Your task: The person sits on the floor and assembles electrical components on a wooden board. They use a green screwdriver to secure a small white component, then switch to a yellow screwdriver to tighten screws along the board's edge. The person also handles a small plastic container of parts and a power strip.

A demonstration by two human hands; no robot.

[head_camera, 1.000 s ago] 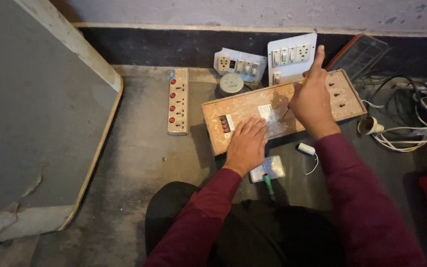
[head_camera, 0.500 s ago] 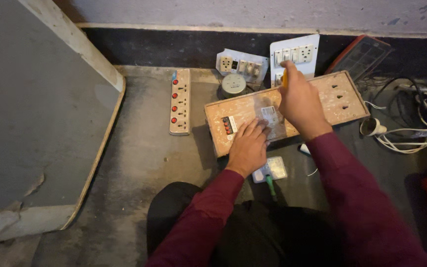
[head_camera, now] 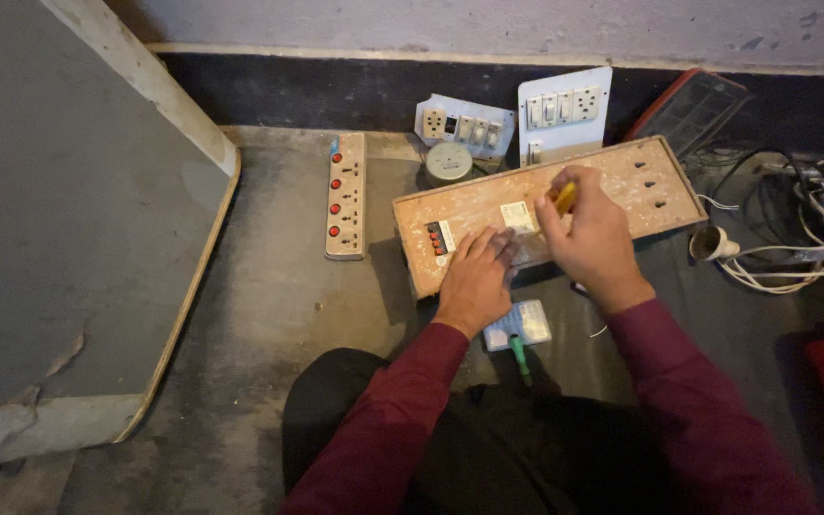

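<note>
Our left hand (head_camera: 477,278) lies flat, fingers spread, pressing on the near edge of a long wooden switchboard (head_camera: 488,205) that rests on the concrete floor (head_camera: 269,305). Our right hand (head_camera: 591,238) is curled around a yellow-handled tool (head_camera: 565,197), holding it against the board's top beside a small pale label. Just behind our hands, nearer our lap, we see a small clear packet (head_camera: 519,324) and a green-tipped tool (head_camera: 521,358). Further left lies a power strip (head_camera: 346,195) with red switches. Beyond the board, white switch plates (head_camera: 565,110) lean on the wall, and tangled white cables (head_camera: 803,257) sit at right
</note>
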